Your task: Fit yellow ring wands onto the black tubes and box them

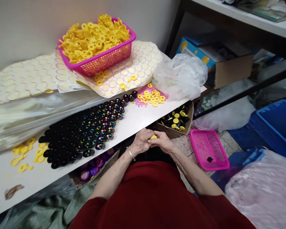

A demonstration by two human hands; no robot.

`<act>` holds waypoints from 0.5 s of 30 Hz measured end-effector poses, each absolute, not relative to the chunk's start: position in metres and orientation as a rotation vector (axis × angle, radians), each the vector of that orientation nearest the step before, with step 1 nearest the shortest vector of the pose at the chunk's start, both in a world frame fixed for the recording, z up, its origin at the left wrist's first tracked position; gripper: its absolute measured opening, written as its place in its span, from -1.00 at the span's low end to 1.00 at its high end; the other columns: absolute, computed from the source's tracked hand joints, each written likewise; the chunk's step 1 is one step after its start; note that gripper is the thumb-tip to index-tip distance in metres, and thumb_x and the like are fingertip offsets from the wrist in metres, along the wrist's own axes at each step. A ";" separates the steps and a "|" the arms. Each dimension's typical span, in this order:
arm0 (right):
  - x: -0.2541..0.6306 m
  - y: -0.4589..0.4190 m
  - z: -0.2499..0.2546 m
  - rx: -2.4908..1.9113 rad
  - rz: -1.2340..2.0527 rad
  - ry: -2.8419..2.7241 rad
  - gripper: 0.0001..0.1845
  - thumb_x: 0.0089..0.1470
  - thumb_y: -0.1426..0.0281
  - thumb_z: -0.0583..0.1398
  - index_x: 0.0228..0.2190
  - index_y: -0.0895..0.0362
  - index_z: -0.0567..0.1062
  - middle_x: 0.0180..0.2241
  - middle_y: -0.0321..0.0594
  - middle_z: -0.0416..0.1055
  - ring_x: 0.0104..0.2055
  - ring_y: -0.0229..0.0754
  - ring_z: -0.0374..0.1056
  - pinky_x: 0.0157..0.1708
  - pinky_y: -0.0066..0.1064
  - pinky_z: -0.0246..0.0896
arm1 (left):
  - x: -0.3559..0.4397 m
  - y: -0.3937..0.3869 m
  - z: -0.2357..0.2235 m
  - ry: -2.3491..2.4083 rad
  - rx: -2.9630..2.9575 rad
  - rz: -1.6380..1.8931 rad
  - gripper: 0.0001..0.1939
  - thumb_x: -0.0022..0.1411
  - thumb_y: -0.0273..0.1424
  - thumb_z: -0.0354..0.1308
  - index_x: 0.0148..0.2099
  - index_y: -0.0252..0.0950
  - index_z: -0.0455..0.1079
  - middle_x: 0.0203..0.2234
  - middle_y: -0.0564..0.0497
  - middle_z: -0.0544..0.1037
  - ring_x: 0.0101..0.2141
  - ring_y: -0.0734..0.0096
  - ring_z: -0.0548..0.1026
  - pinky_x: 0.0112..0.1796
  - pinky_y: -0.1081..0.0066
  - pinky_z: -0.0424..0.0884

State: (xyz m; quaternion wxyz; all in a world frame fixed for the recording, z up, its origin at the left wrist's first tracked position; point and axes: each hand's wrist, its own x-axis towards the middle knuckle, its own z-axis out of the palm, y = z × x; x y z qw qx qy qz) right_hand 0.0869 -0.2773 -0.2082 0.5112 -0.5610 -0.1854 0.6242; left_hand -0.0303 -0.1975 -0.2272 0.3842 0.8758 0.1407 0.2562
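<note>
In front of my lap my two hands meet around a small yellow cap (153, 136); whatever lies beneath it is hidden by the fingers. My left hand (141, 140), with a bracelet at the wrist, closes on it from the left. From the right, the bent fingers of my right hand (164, 142) press against the same piece. Just beyond them, an open carton (189, 125) holds black cups with yellow caps. On the white table, rows of black cups (85, 127) stand packed together, those toward the right showing small coloured beads inside.
A pink basket (102, 62) heaped with yellow ring-shaped pieces (92, 38) rests on sticker sheets (143, 60). Loose yellow pieces (154, 98) lie among pink beads beside a plastic bag (181, 74). On the floor are a pink tray (208, 149) and a box of purple items (95, 170).
</note>
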 end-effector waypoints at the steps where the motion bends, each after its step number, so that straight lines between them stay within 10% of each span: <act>1: 0.089 -0.278 -0.209 -1.339 1.484 -0.448 -0.57 -0.49 0.36 0.44 -0.43 0.19 0.51 -0.50 -0.33 0.44 -0.50 -0.30 0.34 -0.51 -0.44 0.29 | -0.028 -0.198 -0.227 0.347 2.237 0.637 -0.82 0.19 -0.35 0.04 -0.38 -0.26 0.43 -0.36 -0.03 0.52 -0.35 0.41 0.40 -0.26 0.36 0.29; 7: 0.152 -0.268 -0.230 -1.593 1.044 -0.306 -0.52 -0.46 0.19 0.40 -0.41 0.15 0.50 -0.58 -0.27 0.39 -0.57 -0.21 0.30 -0.56 -0.31 0.28 | -0.015 -0.170 -0.214 0.362 2.313 0.636 -0.64 0.01 -0.39 0.23 -0.09 -0.27 0.40 -0.12 -0.10 0.49 -0.14 0.26 0.37 -0.10 0.26 0.31; 15: 0.265 -0.261 -0.266 -2.537 0.296 -0.828 -0.50 -0.17 0.11 0.22 -0.24 0.19 0.48 -0.26 0.13 0.43 -0.17 0.18 0.36 -0.26 -0.08 0.22 | 0.003 -0.103 -0.192 1.282 2.548 0.643 -0.82 0.13 -0.56 0.00 -0.27 -0.30 0.42 -0.22 -0.16 0.45 -0.15 0.14 0.30 -0.19 0.22 0.28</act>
